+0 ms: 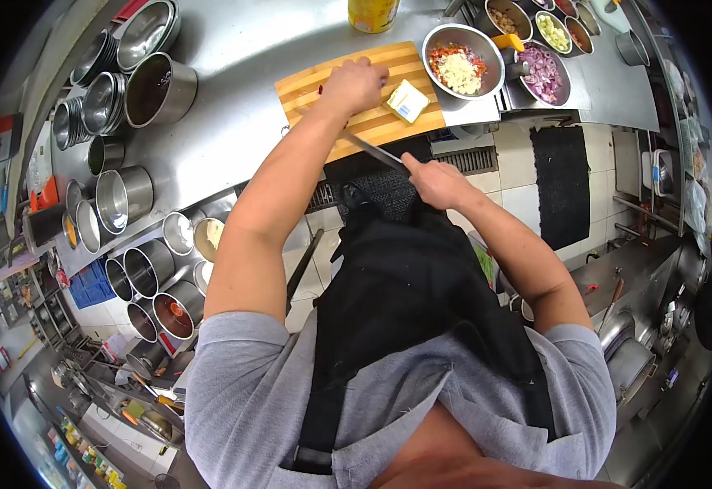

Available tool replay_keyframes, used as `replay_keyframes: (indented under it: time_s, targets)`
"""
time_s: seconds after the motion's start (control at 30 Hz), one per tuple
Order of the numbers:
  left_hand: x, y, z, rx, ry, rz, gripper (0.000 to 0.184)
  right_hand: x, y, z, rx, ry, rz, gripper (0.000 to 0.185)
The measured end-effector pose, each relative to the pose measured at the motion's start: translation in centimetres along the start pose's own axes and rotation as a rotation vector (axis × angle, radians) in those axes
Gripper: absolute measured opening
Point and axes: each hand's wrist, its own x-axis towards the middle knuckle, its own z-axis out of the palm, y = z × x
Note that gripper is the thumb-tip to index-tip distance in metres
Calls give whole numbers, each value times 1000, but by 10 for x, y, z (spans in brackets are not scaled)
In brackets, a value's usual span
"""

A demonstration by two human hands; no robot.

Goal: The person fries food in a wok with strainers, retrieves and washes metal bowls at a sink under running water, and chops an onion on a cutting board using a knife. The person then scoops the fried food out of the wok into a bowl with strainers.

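My left hand (357, 86) is over the striped wooden cutting board (419, 63), its fingers curled; whatever may be inside them is hidden. A small dark red bit (321, 89) lies on the board beside that hand. My right hand (440, 182), near the counter's front edge, is closed around the handle of a knife (378, 152). Its blade points up and left, toward the board's near edge. A pale block with a white and blue label (407, 101), perhaps wrapped butter, rests on the board's right part.
Right of the board stands a steel bowl (495, 75) of chopped red and pale yellow food. Beyond it are a bowl of chopped purple onion (543, 75) and several smaller filled containers. Stacked steel bowls (145, 37) and pots (160, 90) occupy the left. A yellow can (373, 15) stands behind the board.
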Motion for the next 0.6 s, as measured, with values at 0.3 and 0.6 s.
replay_keyframes:
  time_s: [0.3,0.6]
  targets:
    - [-107,-70,26,-825,383,-425,28,-10,26,-16,234,68,-21,31]
    - [-125,-48,40,-350,461,-430,27,-49,20,-29,20,35,38,28]
